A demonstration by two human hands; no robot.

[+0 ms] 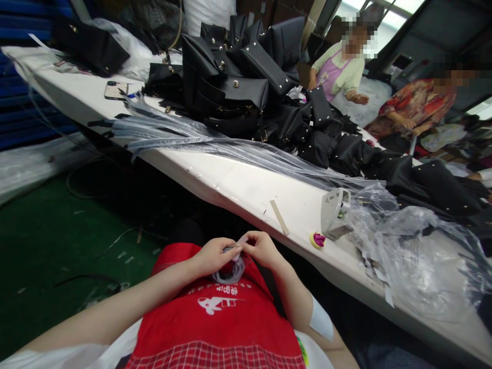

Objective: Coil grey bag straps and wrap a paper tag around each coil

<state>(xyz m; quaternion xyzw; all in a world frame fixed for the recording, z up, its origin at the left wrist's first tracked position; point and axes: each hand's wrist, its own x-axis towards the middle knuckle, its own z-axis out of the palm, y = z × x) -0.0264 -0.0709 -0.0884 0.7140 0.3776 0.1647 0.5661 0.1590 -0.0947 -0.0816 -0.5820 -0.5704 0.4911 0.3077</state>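
Two bare hands are close together over the lap, seen in the head view. The left hand (pixel 220 254) is closed, with its fingers gripping one gray, see-through coil (pixel 233 271). The right hand (pixel 263 249) is closed too, and its thumb and finger pinch one small pale strip (pixel 242 240) at the top of the coil. The fingertips of both hands almost meet there. The coil hangs in front of one red apron (pixel 246 328) with a white picture on it.

Past the hands is one long white table (pixel 230 177). Near its close edge are one tan strip (pixel 279 217), one pink and yellow thing (pixel 318 240) and one white tape holder (pixel 335 212). Crumpled clear plastic (pixel 415 251) lies to the right of the holder. One long bunch of plastic-wrapped straps (pixel 207 138) lies along the table, too tangled to count. Behind it is a big pile of black bags (pixel 246 92), too many to count. One phone (pixel 116 90) lies to the left of the pile. Two people, one in a purple apron (pixel 335 74) and one in a red patterned top (pixel 417 107), are on the far side.
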